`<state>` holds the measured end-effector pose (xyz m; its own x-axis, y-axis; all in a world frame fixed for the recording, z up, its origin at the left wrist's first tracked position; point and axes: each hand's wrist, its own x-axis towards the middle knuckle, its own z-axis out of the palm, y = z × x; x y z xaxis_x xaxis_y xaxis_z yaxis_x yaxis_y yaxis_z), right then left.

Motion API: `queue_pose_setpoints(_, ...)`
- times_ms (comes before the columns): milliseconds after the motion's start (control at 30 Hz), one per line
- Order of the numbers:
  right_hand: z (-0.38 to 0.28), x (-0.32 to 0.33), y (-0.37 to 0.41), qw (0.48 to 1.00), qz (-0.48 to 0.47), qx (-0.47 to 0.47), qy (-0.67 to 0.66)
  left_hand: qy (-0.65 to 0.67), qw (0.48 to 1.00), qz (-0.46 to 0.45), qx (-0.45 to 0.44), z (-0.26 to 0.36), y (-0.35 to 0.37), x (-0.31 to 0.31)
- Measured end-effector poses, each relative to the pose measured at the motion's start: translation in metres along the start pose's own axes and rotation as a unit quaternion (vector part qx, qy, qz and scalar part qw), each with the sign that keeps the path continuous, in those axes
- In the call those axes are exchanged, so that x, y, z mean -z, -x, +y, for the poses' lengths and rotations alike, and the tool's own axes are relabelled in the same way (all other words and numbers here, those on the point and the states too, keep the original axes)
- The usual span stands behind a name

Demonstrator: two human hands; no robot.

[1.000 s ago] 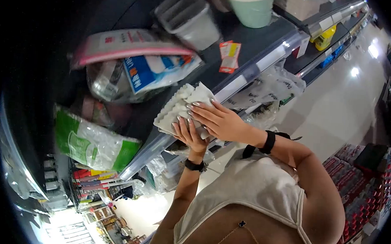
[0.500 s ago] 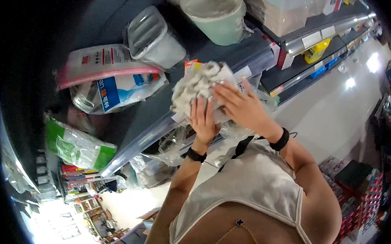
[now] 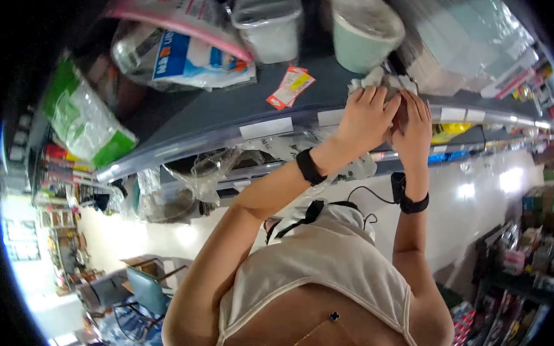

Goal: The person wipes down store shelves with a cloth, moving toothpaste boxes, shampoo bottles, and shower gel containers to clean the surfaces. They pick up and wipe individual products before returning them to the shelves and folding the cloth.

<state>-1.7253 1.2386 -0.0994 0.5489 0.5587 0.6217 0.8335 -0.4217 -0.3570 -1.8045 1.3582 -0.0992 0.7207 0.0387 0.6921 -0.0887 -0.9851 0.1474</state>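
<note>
A crumpled white cloth bundle [image 3: 381, 80] is at the shelf's front edge, just below a pale green bucket [image 3: 360, 43]. My left hand [image 3: 369, 115] grips it from the left, fingers bent over its near side. From the right, my right hand [image 3: 413, 122] curls its fingers on the same bundle, close against the left. Both hands hide most of the cloth. Left of them, red-and-yellow price cards [image 3: 292, 88] lie on the dark shelf [image 3: 224, 112].
A grey plastic-wrapped container [image 3: 268, 27] and bagged goods [image 3: 198, 58] stand on the shelf. A green-and-white package [image 3: 85, 112] lies at the left. Wrapped boxes [image 3: 462, 42] sit at the right. Clear plastic bags [image 3: 209, 170] hang below the shelf's edge.
Both hands have moved right along the shelf with the white cloth bundle. Their fingers, earlier laid flatter on it, are now bent round it. The price cards have come into fuller view.
</note>
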Motion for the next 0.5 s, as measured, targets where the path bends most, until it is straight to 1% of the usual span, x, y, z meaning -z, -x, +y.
queue_pose_setpoints(33,-0.005,-0.002,-0.003,1.0,-0.003,0.003,0.005,0.011,1.0,0.011,0.001,-0.005,-0.002,0.009)
queue_pose_setpoints(133,-0.028,-0.014,-0.006,0.998,-0.01,0.058,-0.011,0.007,1.0,0.023,0.02,-0.02,0.019,0.028)
queue_pose_setpoints(200,-0.05,-0.025,-0.003,0.992,-0.043,0.073,-0.09,-0.021,0.998,0.055,0.038,-0.033,0.04,0.042)
queue_pose_setpoints(267,-0.068,-0.043,0.002,0.985,-0.012,0.129,-0.116,-0.053,0.995,0.078,0.041,-0.048,0.06,0.053)
queue_pose_setpoints(367,-0.088,-0.059,0.015,0.987,0.005,0.129,-0.095,-0.061,0.993,0.088,0.042,-0.058,0.071,0.068)
queue_pose_setpoints(500,-0.083,-0.055,0.022,0.987,-0.017,0.11,-0.114,-0.084,0.993,0.082,0.031,-0.058,0.074,0.06)
